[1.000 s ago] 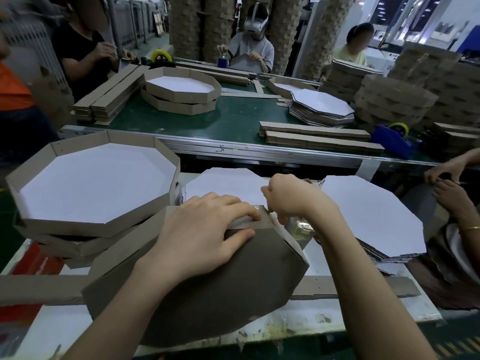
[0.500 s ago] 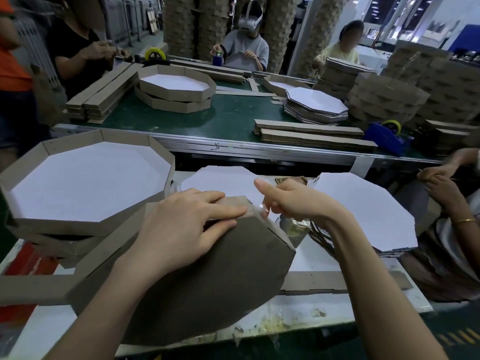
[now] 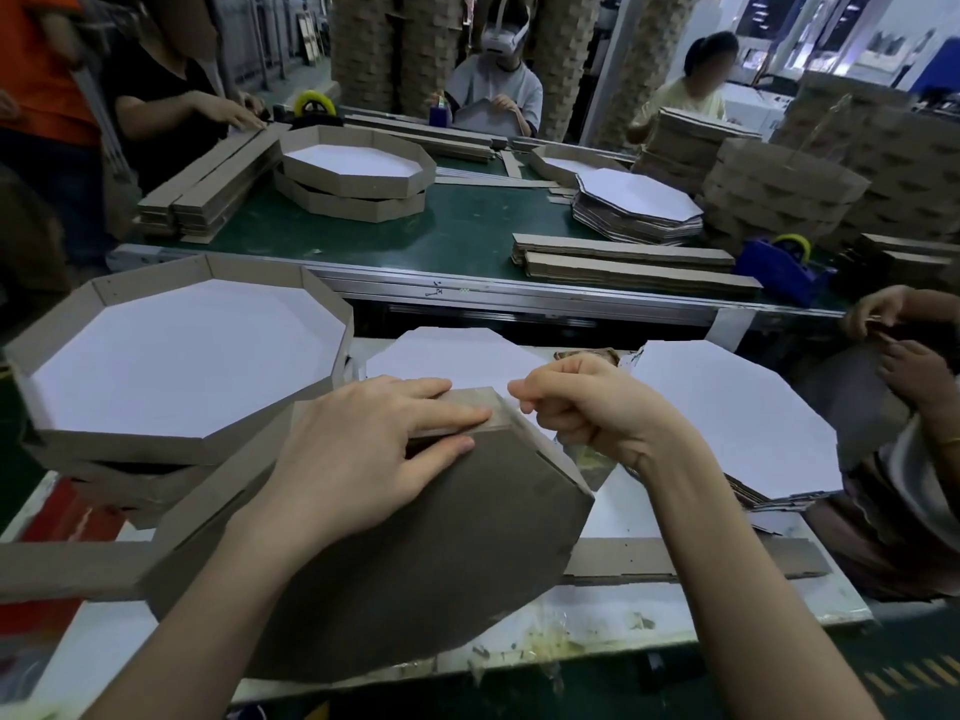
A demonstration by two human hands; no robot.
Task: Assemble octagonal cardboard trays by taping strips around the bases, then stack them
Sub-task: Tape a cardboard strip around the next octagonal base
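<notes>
The octagonal tray (image 3: 415, 553) stood tilted at the near edge of the white table (image 3: 727, 605). Its brown bottom faced the person. It was the biggest thing in view. A brown side strip (image 3: 483, 407) ran along its top edge, and a long loose end of strip (image 3: 67, 569) stuck out to the left.

Behind the white table was a green belt (image 3: 467, 231) with more trays and strips on it.

To the left sat a stack of finished trays (image 3: 171, 356), white inside, touching the tilted tray. To the right lay a pile of flat white bases (image 3: 727, 418). One more white base (image 3: 457, 356) lay just behind the hands. A flat strip (image 3: 701, 558) lay on the table beside the tray.

The left hand (image 3: 363, 459) lay flat with straight fingers, pressing the side strip down, its thumb on the brown bottom. The right hand (image 3: 587, 407) was just beside the tray's top corner. Its fingers were curled in, thumb tip on the first finger. I could not tell if it pinched anything.

A blue tape holder (image 3: 779, 267) sat far off on the belt.
</notes>
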